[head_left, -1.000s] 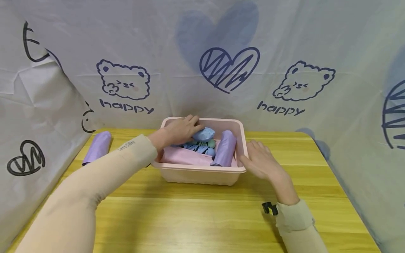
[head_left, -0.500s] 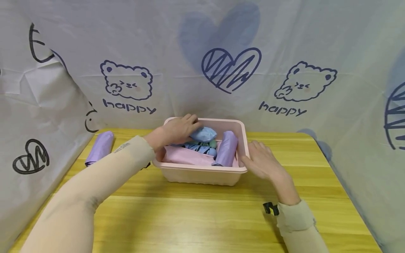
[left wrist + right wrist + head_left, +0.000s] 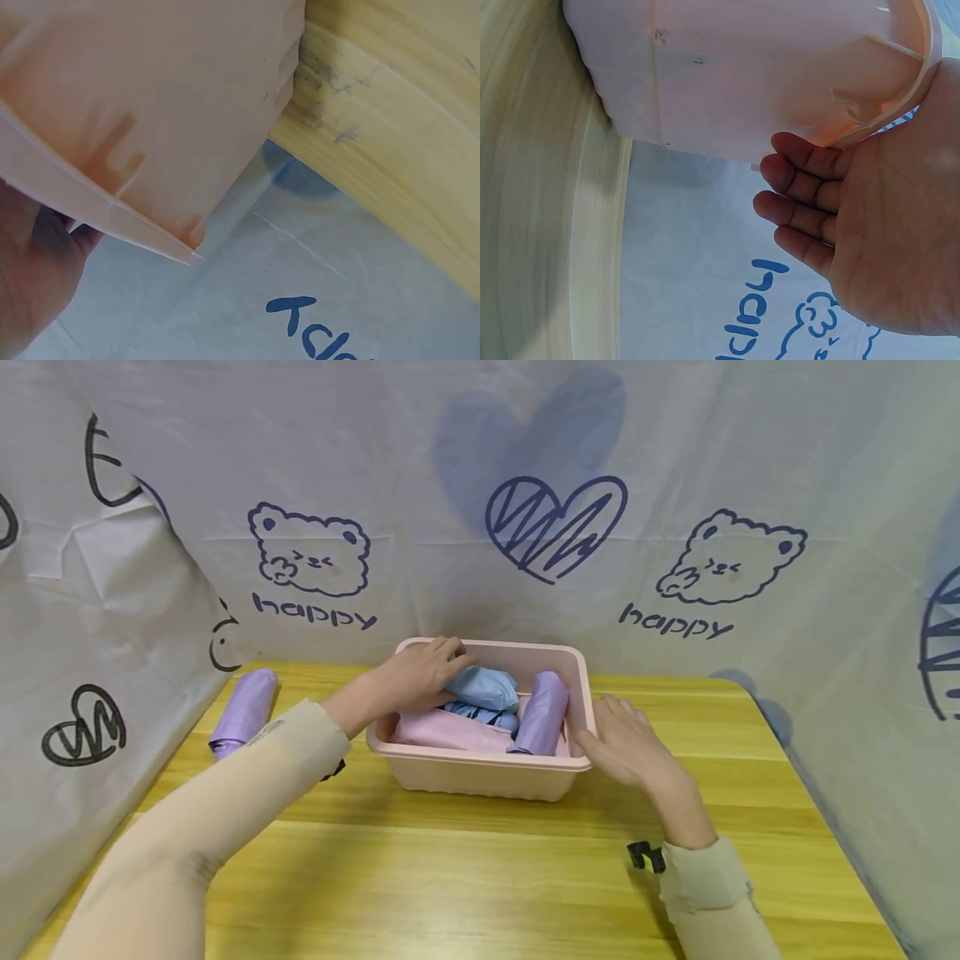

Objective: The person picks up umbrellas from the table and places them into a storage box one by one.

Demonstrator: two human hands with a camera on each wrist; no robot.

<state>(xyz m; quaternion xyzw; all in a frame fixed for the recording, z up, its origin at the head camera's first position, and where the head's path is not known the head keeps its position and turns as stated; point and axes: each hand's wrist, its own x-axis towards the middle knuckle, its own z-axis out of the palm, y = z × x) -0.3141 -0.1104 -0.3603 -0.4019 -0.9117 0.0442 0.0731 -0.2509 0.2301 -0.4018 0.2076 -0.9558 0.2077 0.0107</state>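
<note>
A pale pink plastic basket (image 3: 480, 777) stands on the table, holding several soft rolls. My left hand (image 3: 412, 681) reaches over its left side and holds the left end of a light blue roll (image 3: 487, 687). Beneath that is a blue roll with black marks (image 3: 487, 717). A pink roll (image 3: 450, 731) lies along the front, and a purple roll (image 3: 542, 714) leans at the right. My right hand (image 3: 630, 743) rests against the basket's right rim, fingers relaxed. In the left wrist view, the rim (image 3: 97, 214) hides most of my left fingers.
Another purple roll (image 3: 243, 712) lies on the wooden table (image 3: 480, 877) at the left. A printed white cloth (image 3: 450, 585) hangs behind and along both sides. A black strap piece (image 3: 647, 857) shows by my right cuff.
My left hand has drawn slightly left and lower. The light blue roll now lies lower and flatter, covering the green thing that showed beneath it. My right hand stays at the rim.
</note>
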